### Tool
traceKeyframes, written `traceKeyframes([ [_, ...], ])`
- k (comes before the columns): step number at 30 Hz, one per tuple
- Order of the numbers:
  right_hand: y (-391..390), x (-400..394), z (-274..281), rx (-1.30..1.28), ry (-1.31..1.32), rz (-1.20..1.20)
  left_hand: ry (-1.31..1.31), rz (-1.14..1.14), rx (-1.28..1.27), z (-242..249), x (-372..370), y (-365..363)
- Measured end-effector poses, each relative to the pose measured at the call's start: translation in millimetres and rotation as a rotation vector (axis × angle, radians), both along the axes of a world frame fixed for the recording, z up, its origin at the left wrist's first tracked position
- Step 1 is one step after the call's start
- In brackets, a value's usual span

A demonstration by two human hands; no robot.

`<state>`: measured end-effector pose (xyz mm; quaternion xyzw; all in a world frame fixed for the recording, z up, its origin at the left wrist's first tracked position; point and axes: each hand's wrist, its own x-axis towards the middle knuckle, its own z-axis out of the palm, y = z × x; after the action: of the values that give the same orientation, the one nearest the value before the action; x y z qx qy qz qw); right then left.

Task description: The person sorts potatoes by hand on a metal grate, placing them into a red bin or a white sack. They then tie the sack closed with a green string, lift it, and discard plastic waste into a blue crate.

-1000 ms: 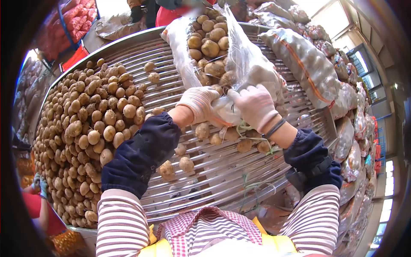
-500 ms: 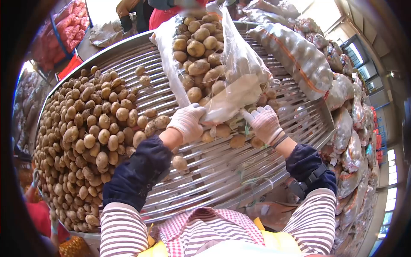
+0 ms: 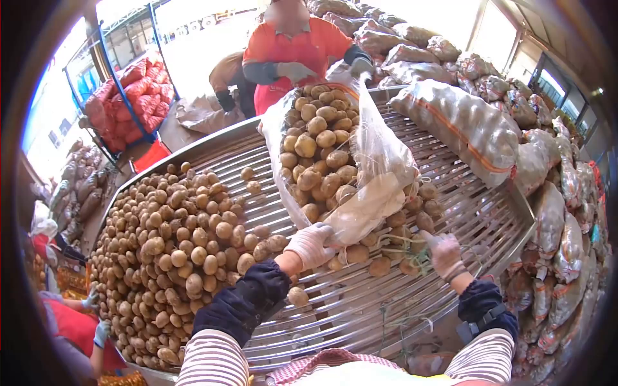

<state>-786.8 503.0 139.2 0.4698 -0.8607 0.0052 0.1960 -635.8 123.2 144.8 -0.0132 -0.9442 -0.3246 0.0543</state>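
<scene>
An opened clear plastic sack (image 3: 380,199) full of potatoes (image 3: 322,138) lies on the slatted metal table (image 3: 309,328). My left hand (image 3: 311,246), in a pale glove, is closed on the sack's near edge. My right hand (image 3: 445,255), also gloved, is off the sack, beside loose potatoes and green string (image 3: 421,256) to its right. Its index finger and thumb point up and left; the other fingers look curled, and whether it holds any string is unclear. Across the table a co-worker (image 3: 296,58) in red has one gloved hand at the sack's far end.
A large heap of potatoes (image 3: 174,251) covers the table's left side. A full sack (image 3: 457,128) rests at the back right. More sacks (image 3: 560,238) are piled beyond the right edge. Another worker's gloved hands (image 3: 102,333) are at the lower left edge.
My right hand has let go of the sack's edge and moved right. My left hand still holds it. The view has tilted up, showing more of the co-worker.
</scene>
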Motion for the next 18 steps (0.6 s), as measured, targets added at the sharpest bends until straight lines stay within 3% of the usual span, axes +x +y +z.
traceKeyframes([
  [3, 56, -30, -40, -0.023, -0.037, -0.244, 0.053, -0.008, -0.024, -15, -14, 4],
  [4, 68, -37, -46, 0.032, -0.119, -0.476, 0.022, -0.009, -0.097, -8, -16, 7],
  [5, 62, -35, -32, 0.026, -0.128, -0.469, 0.014, -0.003, -0.105, -1, -17, 10],
  [7, 54, -34, 9, -0.128, 0.136, -0.504, -0.114, -0.033, -0.166, 12, -21, 16],
  [9, 40, -41, 36, -0.217, 0.125, -0.44, -0.152, -0.049, -0.2, 20, -23, 25],
  [11, 17, -58, 43, -0.317, 0.121, -0.367, 0.006, -0.118, -0.166, 24, -28, 39],
  [13, -14, -83, 27, -0.59, -0.034, -0.184, -0.059, -0.139, -0.196, 35, -45, 55],
  [15, -54, -120, 2, -0.828, -0.391, -0.217, -0.262, -0.133, -0.298, 50, -59, 69],
  [18, -108, -180, -54, -0.646, -0.474, -0.426, -0.228, -0.134, -0.231, 40, -62, 66],
])
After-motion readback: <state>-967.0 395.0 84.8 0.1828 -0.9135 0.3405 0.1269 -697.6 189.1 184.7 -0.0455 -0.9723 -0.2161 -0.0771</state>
